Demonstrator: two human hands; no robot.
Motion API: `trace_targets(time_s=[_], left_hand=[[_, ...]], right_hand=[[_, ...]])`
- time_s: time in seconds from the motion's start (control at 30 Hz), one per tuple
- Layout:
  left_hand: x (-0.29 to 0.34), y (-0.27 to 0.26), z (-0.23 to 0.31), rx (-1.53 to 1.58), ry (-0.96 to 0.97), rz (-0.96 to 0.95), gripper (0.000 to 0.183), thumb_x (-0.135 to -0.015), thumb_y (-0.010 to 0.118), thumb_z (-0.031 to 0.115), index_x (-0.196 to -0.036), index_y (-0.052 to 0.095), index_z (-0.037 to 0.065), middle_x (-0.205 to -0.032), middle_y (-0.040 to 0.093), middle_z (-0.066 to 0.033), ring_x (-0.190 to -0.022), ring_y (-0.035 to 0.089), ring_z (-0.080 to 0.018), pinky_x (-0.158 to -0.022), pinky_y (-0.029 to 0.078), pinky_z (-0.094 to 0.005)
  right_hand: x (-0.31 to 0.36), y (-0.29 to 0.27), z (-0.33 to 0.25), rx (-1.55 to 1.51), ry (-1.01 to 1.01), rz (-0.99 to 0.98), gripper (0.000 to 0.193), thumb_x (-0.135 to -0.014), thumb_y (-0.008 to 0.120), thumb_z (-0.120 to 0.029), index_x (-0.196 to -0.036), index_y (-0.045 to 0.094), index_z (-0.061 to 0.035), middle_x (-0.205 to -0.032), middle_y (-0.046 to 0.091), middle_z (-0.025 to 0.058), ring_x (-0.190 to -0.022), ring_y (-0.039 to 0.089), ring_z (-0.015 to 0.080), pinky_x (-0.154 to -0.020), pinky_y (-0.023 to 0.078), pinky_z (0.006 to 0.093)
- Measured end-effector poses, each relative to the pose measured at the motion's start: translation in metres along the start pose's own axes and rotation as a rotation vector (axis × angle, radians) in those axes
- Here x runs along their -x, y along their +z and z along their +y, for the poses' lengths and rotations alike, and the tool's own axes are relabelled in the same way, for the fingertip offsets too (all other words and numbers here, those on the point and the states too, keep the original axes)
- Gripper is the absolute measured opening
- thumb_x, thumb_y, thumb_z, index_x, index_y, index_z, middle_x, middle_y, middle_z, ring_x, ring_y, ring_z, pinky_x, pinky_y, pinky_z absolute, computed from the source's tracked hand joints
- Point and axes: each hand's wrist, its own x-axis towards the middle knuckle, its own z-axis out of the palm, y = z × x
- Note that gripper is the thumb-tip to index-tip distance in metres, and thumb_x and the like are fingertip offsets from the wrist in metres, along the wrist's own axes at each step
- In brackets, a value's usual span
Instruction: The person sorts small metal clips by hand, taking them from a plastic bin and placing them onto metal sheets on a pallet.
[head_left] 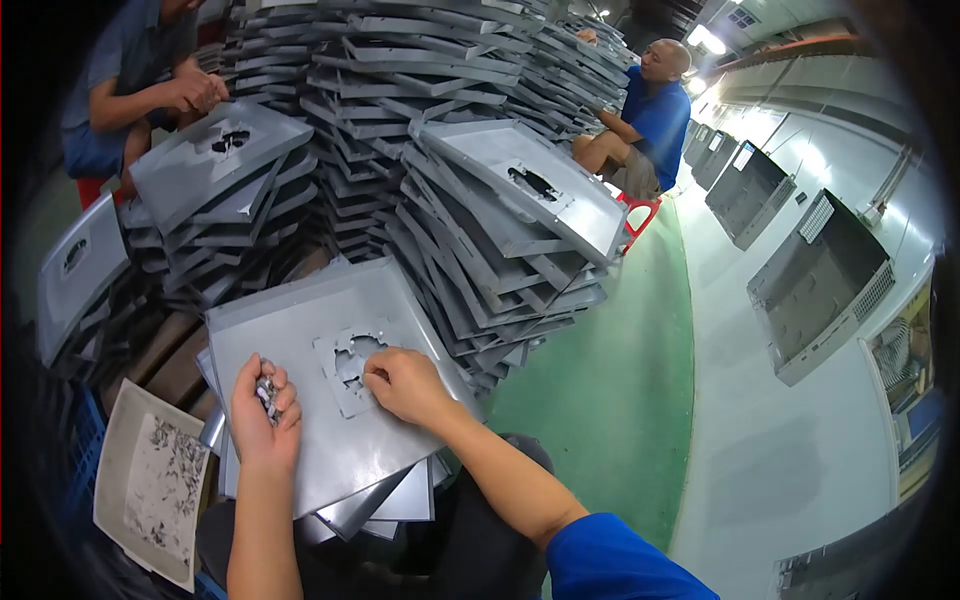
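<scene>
A shallow grey sheet-metal panel [280,320] with turned-up edges lies in front of me, on top of other panels. Near its middle is an irregular cut-out [350,368] inside a paler square patch. My left hand [262,430], palm up over the panel's left part, is curled round several small metal pieces [267,395]. At the right edge of the cut-out is my right hand [412,385], its thumb and fingers pinched together. Whatever it may hold there is hidden by the fingers.
A cream plastic bin [117,425] with small dark scraps stands at the lower left. Tall stacks of panels [420,70] rise ahead; one stack [520,180] leans close on the right. Two people [655,125] sit beyond the stacks. Green floor [620,370] runs along the right.
</scene>
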Motion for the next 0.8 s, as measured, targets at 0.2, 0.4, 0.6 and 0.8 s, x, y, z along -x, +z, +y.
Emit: trace_targets(time_s=[0.2, 0.4, 0.6, 0.8], left_hand=[[0.001, -0.001, -0.020, -0.113, -0.149, 0.006, 0.024, -0.095, 0.054, 0.027, -0.076, 0.050, 0.013, -0.065, 0.051, 0.0000, -0.044, 0.041, -0.0076, -0.033, 0.025, -0.0198], [0.003, 0.000, -0.041, -0.218, -0.219, -0.022, 0.025, -0.097, 0.051, 0.028, -0.079, 0.049, 0.011, -0.065, 0.051, -0.0020, -0.043, 0.041, -0.0074, -0.033, 0.025, -0.0193], [0.010, -0.003, -0.044, -0.249, -0.261, -0.106, 0.026, -0.098, 0.049, 0.029, -0.081, 0.049, 0.009, -0.064, 0.050, -0.0012, -0.043, 0.041, -0.0083, -0.033, 0.024, -0.0197], [0.003, 0.001, -0.041, -0.287, -0.182, 0.004, 0.032, -0.097, 0.050, 0.033, -0.071, 0.047, 0.014, -0.059, 0.048, 0.0007, -0.044, 0.041, -0.0075, -0.036, 0.028, -0.0201]], right_hand=[[0.003, -0.011, -0.029, -0.346, -0.131, 0.149, 0.018, -0.082, 0.070, -0.016, -0.090, 0.068, -0.0004, -0.087, 0.066, 0.0105, -0.074, 0.065, 0.0216, -0.068, 0.051, 0.0313], [0.012, -0.003, -0.049, -0.624, -0.194, 0.004, 0.009, -0.084, 0.067, -0.005, -0.090, 0.066, 0.0026, -0.084, 0.062, 0.0084, -0.072, 0.065, 0.0135, -0.066, 0.051, 0.0255], [0.017, -0.006, -0.056, -0.858, 0.050, -0.048, 0.007, -0.086, 0.064, -0.004, -0.088, 0.065, 0.0031, -0.084, 0.063, 0.0076, -0.072, 0.065, 0.0134, -0.065, 0.052, 0.0249], [0.008, -0.010, -0.042, -0.522, 0.027, 0.113, 0.011, -0.086, 0.064, -0.009, -0.089, 0.066, 0.0020, -0.078, 0.065, 0.0043, -0.070, 0.059, 0.0095, -0.064, 0.048, 0.0260]])
